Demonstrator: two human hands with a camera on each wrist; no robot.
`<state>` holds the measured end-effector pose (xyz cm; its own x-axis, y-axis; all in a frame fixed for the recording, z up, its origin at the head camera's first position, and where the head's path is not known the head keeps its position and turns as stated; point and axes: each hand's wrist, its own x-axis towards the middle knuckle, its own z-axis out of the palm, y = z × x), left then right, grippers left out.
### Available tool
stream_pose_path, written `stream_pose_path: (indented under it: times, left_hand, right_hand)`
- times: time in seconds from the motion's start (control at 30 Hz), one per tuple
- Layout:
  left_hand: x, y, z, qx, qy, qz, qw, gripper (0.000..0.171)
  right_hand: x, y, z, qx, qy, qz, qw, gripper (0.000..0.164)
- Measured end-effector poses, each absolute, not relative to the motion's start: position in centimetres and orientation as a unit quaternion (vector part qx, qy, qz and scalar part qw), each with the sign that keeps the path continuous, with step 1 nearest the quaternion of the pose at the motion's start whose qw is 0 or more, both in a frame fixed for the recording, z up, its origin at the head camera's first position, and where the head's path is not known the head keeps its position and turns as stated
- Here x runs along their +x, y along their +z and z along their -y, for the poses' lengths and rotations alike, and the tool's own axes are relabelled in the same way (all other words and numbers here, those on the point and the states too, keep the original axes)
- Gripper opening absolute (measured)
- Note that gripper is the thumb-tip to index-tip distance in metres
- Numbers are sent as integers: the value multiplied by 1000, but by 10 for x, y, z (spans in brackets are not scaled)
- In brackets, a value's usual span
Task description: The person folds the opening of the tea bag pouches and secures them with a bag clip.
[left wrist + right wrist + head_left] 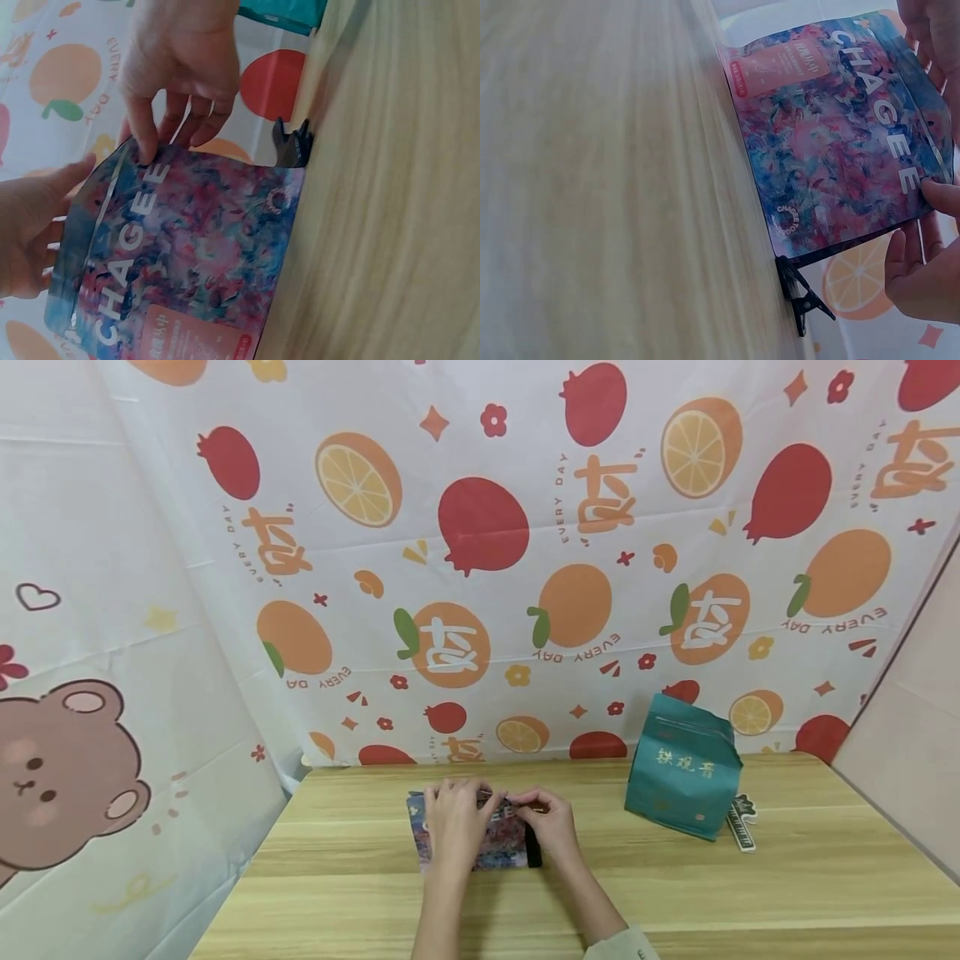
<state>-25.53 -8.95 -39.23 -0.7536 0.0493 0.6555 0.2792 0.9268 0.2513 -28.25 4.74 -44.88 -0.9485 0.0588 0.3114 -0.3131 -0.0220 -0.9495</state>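
A blue and pink pouch [502,843] printed CHAGEE stands on the table between both hands. My left hand [455,814] is over its top edge; in the left wrist view its fingers pass behind the pouch while the thumb lies along the upper edge. With thumb and fingers, my right hand [551,827] pinches the pouch's upper right side, near the last letter; the right wrist view shows the thumb on the front and the fingers behind. A black clip [802,296] lies on the table beside the pouch's lower right corner, touched by neither hand.
On the right of the table stands a teal bag [682,768] with gold characters. Beside it lies a small flat piece with a keyboard pattern [742,827]. A fruit-printed cloth [480,577] hangs behind the wooden table [337,893], and a bear-printed cloth [67,777] at the left.
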Motion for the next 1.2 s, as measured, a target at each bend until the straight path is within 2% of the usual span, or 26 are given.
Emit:
stream_pose_path:
  times: [0.43,0.73,0.97,1.1,1.2]
  left_hand:
    - [-257,-395,87,-84,-181,918,343,16]
    - [-260,-395,86,-68,-185,922,333,14]
    - [-260,-394,86,-63,-188,925,325,15]
    - [-259,-394,86,-67,-190,925,323,16]
    - [-258,-395,86,-70,-187,924,327,15]
  right_hand:
    - [-283,-447,-50,88,715,686,102,11]
    - [-283,-445,-63,146,717,681,26,19]
    - [-274,-431,-66,195,680,706,-35,32]
    - [-264,-420,-65,195,684,702,-45,31]
    - [-269,-427,-62,181,691,699,-38,30]
